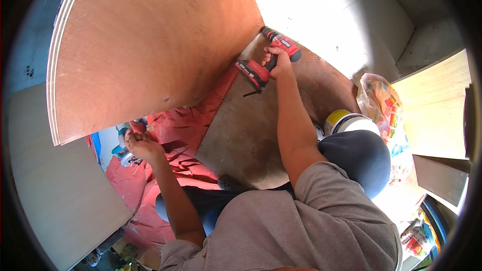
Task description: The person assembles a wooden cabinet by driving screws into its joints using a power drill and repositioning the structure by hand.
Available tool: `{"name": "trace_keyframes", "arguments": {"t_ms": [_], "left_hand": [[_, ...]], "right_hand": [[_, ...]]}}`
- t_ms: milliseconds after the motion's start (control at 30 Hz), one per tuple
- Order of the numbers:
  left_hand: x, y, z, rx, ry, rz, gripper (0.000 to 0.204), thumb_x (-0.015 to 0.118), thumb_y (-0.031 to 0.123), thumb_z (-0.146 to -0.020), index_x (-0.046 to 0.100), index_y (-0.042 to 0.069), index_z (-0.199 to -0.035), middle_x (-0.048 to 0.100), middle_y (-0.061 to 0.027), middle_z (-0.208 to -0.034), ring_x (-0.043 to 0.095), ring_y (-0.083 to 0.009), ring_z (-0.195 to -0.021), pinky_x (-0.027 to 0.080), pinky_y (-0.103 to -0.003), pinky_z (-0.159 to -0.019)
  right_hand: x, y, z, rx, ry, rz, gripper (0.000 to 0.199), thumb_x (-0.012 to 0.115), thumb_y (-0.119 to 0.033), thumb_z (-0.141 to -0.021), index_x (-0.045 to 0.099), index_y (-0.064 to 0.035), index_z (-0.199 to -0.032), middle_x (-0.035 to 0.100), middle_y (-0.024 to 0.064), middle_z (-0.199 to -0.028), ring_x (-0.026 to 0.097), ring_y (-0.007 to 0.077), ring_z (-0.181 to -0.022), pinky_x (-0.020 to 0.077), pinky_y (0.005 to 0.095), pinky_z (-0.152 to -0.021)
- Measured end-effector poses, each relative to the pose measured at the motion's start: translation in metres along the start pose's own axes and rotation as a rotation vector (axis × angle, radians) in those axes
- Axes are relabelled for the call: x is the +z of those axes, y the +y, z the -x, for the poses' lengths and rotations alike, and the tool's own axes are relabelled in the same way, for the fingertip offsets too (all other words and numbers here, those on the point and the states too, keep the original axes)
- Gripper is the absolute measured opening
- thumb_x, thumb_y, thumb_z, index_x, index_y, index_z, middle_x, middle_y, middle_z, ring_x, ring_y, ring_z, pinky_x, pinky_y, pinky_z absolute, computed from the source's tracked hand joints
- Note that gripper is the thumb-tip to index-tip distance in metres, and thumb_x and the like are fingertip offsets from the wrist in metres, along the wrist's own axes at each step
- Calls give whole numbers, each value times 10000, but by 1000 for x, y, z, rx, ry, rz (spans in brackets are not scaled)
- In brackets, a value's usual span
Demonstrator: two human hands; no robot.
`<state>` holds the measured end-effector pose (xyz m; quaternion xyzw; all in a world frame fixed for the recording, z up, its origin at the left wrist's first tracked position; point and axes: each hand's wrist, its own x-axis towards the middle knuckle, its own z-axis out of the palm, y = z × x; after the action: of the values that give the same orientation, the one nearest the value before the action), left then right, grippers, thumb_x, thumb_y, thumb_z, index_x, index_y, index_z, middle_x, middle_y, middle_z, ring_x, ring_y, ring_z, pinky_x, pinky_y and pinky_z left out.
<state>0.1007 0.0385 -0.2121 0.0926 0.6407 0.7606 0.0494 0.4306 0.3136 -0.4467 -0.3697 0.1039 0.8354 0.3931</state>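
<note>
My right hand is wrapped round the grip of a red and black cordless drill. The drill's chuck points up and left, at the far edge of a large brown plywood panel. Whether the bit touches the wood is too small to tell. Below the panel's near edge, my left hand is raised with its fingers curled together; what they hold, if anything, is hidden. Just behind it, a teal power tool shows in part.
A second brown board lies under the drill, beside crumpled red sheeting. By my right knee stand a white and yellow bucket and a clear plastic bag with coloured prints. Pale boards lie at the left.
</note>
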Motion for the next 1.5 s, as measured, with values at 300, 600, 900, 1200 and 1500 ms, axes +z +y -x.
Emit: {"name": "trace_keyframes", "arguments": {"t_ms": [300, 600, 900, 1200, 1500], "left_hand": [[17, 42, -18, 159, 121, 44, 214, 491, 234, -1019, 602, 54, -1046, 375, 40, -661, 360, -99, -586, 402, -286, -623], [107, 76, -31, 486, -123, 197, 706, 311, 596, -1000, 470, 30, -1391, 517, -160, -1393, 534, -325, -1279, 480, -498, -1049], [110, 77, -27, 494, -139, 160, 719, 317, 576, -980, 428, 33, -1438, 456, -169, -1463, 484, -381, -1324, 458, -538, -1062], [109, 82, -19, 382, -191, 258, 629, 410, 483, -961, 487, 24, -1384, 522, -156, -1395, 536, -351, -1269, 475, -506, -1031], [99, 80, -31, 341, -249, 310, 595, 433, 444, -958, 510, 0, -1347, 549, -162, -1356, 563, -344, -1236, 499, -500, -998]], "right_hand": [[-9, -29, -1, 127, 13, 10, 129, 656, -108, -823, 644, -23, -920, 518, -6, -661, 487, 125, -576, 435, 313, -603], [-12, -18, 0, 1, 99, 178, 84, 653, -69, -782, 578, -98, -808, 522, 18, -638, 487, 169, -525, 445, 359, -554], [-8, -9, -5, 100, 40, 34, 69, 657, -79, -791, 592, -70, -808, 529, 12, -651, 503, 149, -555, 451, 331, -586], [-2, -33, -1, 150, 36, 93, 68, 655, -62, -802, 601, -38, -835, 519, 11, -645, 502, 139, -561, 453, 315, -598], [-9, -26, -2, 187, 40, 6, 67, 642, -81, -833, 619, -27, -865, 540, 24, -674, 510, 145, -570, 460, 332, -622]]}}
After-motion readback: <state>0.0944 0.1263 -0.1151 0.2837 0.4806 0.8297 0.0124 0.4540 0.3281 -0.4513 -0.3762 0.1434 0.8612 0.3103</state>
